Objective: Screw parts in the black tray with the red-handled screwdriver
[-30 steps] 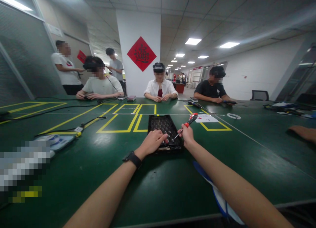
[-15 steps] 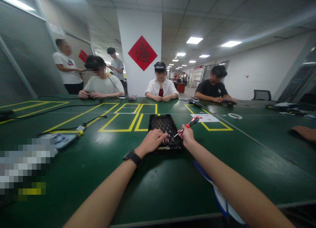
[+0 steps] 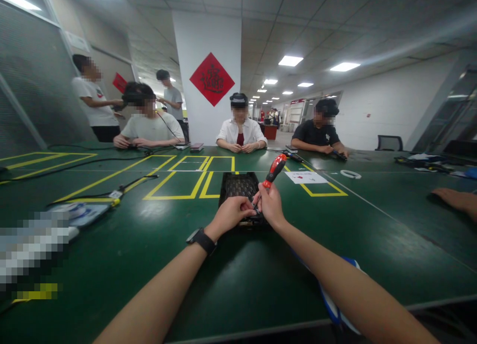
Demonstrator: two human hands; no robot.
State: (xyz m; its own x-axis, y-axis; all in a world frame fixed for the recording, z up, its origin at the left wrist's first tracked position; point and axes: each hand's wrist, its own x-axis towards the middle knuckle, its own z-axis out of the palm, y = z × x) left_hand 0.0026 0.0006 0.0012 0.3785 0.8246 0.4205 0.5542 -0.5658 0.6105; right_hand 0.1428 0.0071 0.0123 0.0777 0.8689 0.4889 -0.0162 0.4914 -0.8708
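Observation:
A black open case [image 3: 231, 186] with a patterned, gridded inside lies on the green table in front of me. My right hand [image 3: 272, 206] grips a red-and-black screwdriver [image 3: 276, 171], its handle tilted up and its shaft pointing down at the near part of the case. Over the near left of the case, my left hand [image 3: 231, 215] has thumb and fingers pinched together close to the screwdriver's tip. Whatever sits between those fingertips is too small to make out. Both hands partly cover the case.
Yellow tape outlines [image 3: 171, 197] mark the green table [image 3: 149, 264]. A white paper sheet [image 3: 306, 177] and a white ring [image 3: 351, 174] lie right of the case. Cables and a clear packet [image 3: 91, 212] are at left. Another person's hand [image 3: 452, 199] rests at right; people sit opposite.
My right hand has moved left and swung the screwdriver from a slant to nearly upright. My left fingers have drawn into a pinch near its tip. The view has shifted slightly.

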